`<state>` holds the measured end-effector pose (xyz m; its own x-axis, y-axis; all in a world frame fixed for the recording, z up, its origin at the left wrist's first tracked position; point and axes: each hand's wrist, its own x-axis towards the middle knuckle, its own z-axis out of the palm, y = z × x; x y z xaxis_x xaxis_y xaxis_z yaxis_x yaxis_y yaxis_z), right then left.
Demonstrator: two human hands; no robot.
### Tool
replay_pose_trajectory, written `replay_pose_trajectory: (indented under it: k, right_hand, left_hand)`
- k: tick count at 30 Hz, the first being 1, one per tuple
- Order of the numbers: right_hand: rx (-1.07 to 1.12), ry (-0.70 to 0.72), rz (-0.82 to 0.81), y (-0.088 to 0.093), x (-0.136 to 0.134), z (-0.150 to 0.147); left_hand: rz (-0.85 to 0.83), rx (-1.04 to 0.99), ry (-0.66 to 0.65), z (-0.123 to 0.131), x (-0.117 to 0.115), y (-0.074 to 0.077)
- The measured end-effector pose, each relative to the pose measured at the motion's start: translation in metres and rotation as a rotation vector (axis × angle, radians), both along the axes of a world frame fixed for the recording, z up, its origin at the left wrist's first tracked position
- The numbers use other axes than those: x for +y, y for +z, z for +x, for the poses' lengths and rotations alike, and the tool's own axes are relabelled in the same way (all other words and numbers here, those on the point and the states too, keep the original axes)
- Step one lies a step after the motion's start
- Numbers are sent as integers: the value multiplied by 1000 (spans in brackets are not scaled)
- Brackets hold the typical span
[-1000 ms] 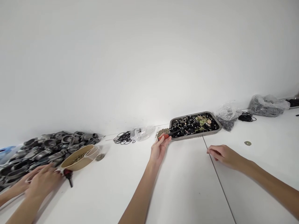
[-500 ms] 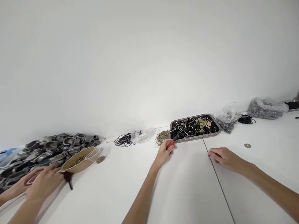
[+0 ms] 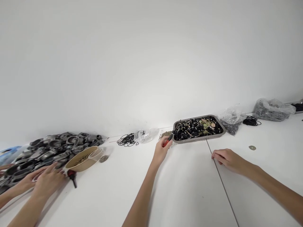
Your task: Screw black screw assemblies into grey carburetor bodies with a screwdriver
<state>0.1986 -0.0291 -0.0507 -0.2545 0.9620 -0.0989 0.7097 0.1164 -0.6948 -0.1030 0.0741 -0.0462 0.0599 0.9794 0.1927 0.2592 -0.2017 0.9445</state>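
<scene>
- Landmark: the metal tray (image 3: 201,139), set on the table (image 3: 184,183) near the wall, heaped with black parts; flat yellowish pieces (image 3: 206,125) lie among them toward its right end.
- Your left hand (image 3: 163,148), just off the tray's near left corner: fingers wrapped around the red handle of a screwdriver (image 3: 167,142), its dark shaft pointing up toward that corner. You cannot tell whether shaft and rim touch.
- Your right hand (image 3: 224,157), nearer you than the tray's right half, over the table seam: fingers curled together; you cannot tell whether anything small sits between them.
- Right of the tray, nearer you: 1 flat oval disc (image 3: 252,147).
- Just beside the tray's right end: a clear bag (image 3: 233,123) of small dark pieces, then black cord (image 3: 251,121).
- Just beside its left end: a pile of small brass-coloured pieces (image 3: 165,135).
- Well left of it: a tan bowl (image 3: 82,166) and a co-worker's 2 hands (image 3: 49,182).
</scene>
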Motion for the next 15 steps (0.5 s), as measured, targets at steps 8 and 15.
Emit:
replay_pose_trajectory:
  k: [8,15]
  right_hand:
    - [-2,16,13,-1,0,2]
    - [18,14,0,-1,-1,2]
  left_hand:
    - [112,424,421,-33,12,2]
    - [-95,679,370,-46,8,16]
